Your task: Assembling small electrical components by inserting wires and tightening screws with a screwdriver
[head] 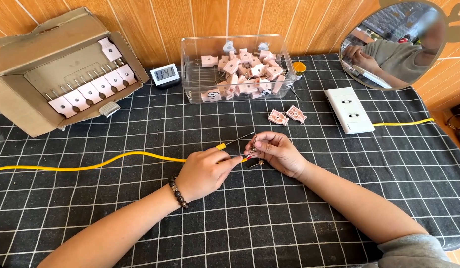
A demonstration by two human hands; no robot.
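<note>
Black cloth with a white grid point(91, 208) covers the table in the head view; on it the left hand point(202, 171), a bead bracelet point(178, 192) at its wrist, is curled nearly closed with its fingers pinched on the end of a thin yellow cable point(91, 165) that trails off to the left edge; the right hand point(274, 151) meets it just beside, fingertips pinched shut on a small metal part point(252, 147), too small to make out further; a slim screwdriver with a yellow handle point(235, 141) lies on the cloth just behind the two hands. Two loose pink plastic plug pieces point(287, 116) lie beyond the right hand, near a white double socket block point(349, 109) whose own yellow cable runs right; farther back stand a clear plastic tub of pink pieces point(237, 69), a small digital clock point(165, 75) and an open cardboard box holding a row of pink pieces point(66, 69); a round mirror point(394, 44) leans on the wooden wall.
</note>
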